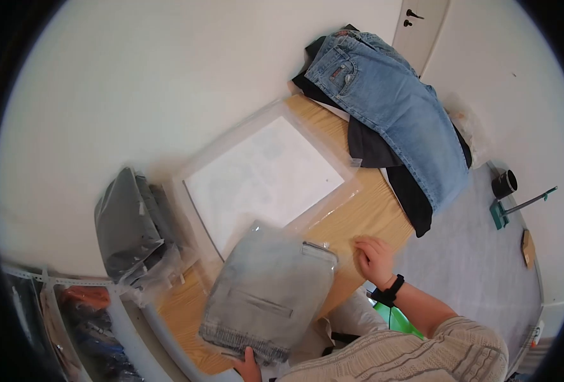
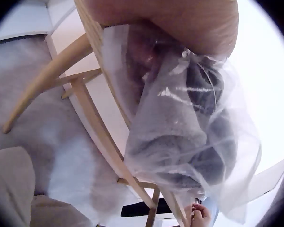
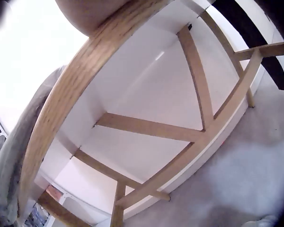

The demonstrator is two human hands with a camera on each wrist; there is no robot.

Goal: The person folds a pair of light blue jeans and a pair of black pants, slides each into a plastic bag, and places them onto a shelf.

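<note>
Well, starting at the far left of my head view, I have a pale storage rack (image 1: 139, 337) at the lower corner, with bagged things in it, one of them an orange-red bundle (image 1: 86, 296). Just beyond it, against the wall, a dark grey bundle (image 1: 126, 223) of folded cloth sits in clear plastic.

Next comes the left grip (image 1: 248, 367), and it's grasping: the thumb lies over the near edge of the bagged grey garment (image 1: 263, 277) — closed down to the thickness of that edge, with the other fingers hidden beneath in the head view. The garment is folded flat in its clear bag, over the near edge of the worktop (image 1: 377, 207), and covers the near corner of a white sheet (image 1: 269, 165) in a wide plastic sleeve. I can't tell whether the garment rests on the wood or is lifted off it.

Further right, the right grip (image 1: 376, 260) is released, fingers loosely bent, well apart from the garment. It's over the worktop's near edge; contact with the wood I can't make out. A black band (image 1: 389, 291) circles that wrist.

At the right end, blue jeans (image 1: 390, 114) lie on dark clothes — the pile reaching past the worktop's edge. Beyond, on the grey floor (image 1: 460, 254), I see a black bin (image 1: 504, 184) and a green dustpan (image 1: 500, 216).
</note>
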